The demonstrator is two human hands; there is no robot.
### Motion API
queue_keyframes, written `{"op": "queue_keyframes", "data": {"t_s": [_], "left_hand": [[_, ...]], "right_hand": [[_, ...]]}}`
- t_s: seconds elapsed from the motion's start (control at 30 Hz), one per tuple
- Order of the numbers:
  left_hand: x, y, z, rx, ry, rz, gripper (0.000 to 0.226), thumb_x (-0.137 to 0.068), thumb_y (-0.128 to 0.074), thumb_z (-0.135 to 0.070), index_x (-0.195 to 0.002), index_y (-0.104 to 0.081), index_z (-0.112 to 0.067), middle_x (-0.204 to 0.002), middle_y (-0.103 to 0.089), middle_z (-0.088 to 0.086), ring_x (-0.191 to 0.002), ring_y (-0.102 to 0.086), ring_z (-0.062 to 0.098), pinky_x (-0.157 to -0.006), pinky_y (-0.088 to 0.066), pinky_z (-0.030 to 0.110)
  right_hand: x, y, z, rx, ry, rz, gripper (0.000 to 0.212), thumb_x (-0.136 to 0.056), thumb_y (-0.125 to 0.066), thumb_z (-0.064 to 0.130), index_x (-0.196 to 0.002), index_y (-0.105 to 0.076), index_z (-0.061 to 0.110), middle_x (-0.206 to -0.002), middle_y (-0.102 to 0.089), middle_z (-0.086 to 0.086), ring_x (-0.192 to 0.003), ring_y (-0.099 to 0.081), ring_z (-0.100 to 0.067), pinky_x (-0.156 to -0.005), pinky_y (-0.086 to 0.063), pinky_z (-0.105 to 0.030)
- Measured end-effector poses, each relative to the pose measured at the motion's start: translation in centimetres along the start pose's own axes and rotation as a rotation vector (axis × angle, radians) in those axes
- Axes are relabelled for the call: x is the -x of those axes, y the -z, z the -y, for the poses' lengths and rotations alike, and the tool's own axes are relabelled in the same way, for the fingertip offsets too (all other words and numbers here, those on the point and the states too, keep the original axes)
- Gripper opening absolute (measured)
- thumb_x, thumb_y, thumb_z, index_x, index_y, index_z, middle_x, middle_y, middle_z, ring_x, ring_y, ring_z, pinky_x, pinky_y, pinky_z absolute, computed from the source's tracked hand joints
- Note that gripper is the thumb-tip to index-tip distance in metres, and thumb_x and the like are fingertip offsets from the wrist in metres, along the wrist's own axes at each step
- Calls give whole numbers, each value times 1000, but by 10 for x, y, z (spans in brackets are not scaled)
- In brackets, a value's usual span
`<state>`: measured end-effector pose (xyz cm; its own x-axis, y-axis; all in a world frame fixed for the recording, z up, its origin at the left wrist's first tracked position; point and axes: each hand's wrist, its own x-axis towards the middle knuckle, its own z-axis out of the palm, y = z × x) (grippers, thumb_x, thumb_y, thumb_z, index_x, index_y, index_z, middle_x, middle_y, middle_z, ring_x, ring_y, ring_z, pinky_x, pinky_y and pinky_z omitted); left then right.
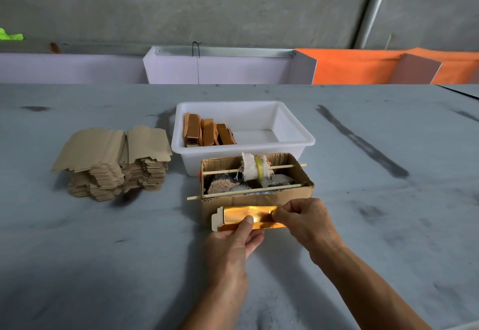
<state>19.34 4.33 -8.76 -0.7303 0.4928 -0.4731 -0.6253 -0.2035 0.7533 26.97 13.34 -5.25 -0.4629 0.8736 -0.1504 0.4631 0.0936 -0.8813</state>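
**A:** Where is the long, gold-foiled card carton blank (255, 213) found relative to the hands?

**B:** It is held between both of them, low in the middle of the view, just in front of the open brown corrugated cardboard box (293, 195) and above the grey, smudged worktop (90, 252). The left hand (233, 244) is placed under its middle, with the thumb pressed on the gold face and the fingers curled beneath. Its right end is pinched between the thumb and fingertips of the right hand (305, 222) and is largely hidden by them.

**A:** How is the blank seen to look?

**B:** A shiny, creased gold face is turned up towards the camera. A plain white card tab with a stepped edge is shown at the left end.

**A:** And which way is it pointed?

**B:** Its long axis is laid left to right, roughly parallel with the front wall of the cardboard box. The white tabbed end is pointed left, and the other end is covered by the right hand. Whether the box front is touched by the blank cannot be told.

**A:** What else is set out?

**B:** A white rectangular plastic tub (178, 145) is placed behind the box, with folded copper-gold cartons (207, 131) stood at its left side. A stack of flat tan card blanks (111, 163) is laid well to the left.
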Motion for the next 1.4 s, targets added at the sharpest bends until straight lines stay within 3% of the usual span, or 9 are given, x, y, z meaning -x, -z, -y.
{"op": "queue_keyframes", "data": {"t_s": [0.37, 0.5, 0.73, 0.97, 1.4], "left_hand": [[9, 2, -1, 60, -11, 15, 8, -77, -70, 3, -73, -65, 8, -67, -69, 17, -57, -69, 23, -56, -58, 25], [14, 2, -1, 69, -21, 16, 9, -78, -69, 4, -70, -65, 6, -64, -70, 15, -58, -69, 22, -58, -59, 26], [16, 3, 3, 46, -26, 45, 6, -80, -67, 3, -76, -67, 8, -75, -71, 20, -68, -71, 27, -66, -60, 32], [19, 3, 0, 62, -25, 74, 10, -81, -64, 6, -71, -65, 7, -63, -69, 16, -57, -69, 22, -51, -56, 27], [20, 5, -2, 65, 0, 72, 8, -79, -66, 5, -71, -64, 5, -60, -68, 13, -54, -68, 20, -49, -55, 26]], "right_hand": [[20, 11, 5, -119, 16, 118, 19, -79, -68, 7, -61, -65, 1, -44, -40, 1, -36, -30, -6, -36, -27, -16], [29, 12, 7, -246, -27, 202, 21, -79, -67, 2, -58, -61, 4, -53, -37, -6, -40, -25, -10, -38, -22, -19], [36, 8, 5, -330, 10, 352, 36, -82, -65, 3, -48, -53, 11, -48, -37, -1, -41, -26, -9, -40, -22, -20], [36, 10, 2, -303, 48, 437, 20, -81, -64, 2, -62, -63, 1, -47, -44, -1, -43, -28, -10, -42, -24, -21], [32, 14, 0, -201, 41, 478, 11, -81, -63, 1, -74, -62, -8, -49, -40, -4, -43, -28, -10, -44, -22, -23]]}}
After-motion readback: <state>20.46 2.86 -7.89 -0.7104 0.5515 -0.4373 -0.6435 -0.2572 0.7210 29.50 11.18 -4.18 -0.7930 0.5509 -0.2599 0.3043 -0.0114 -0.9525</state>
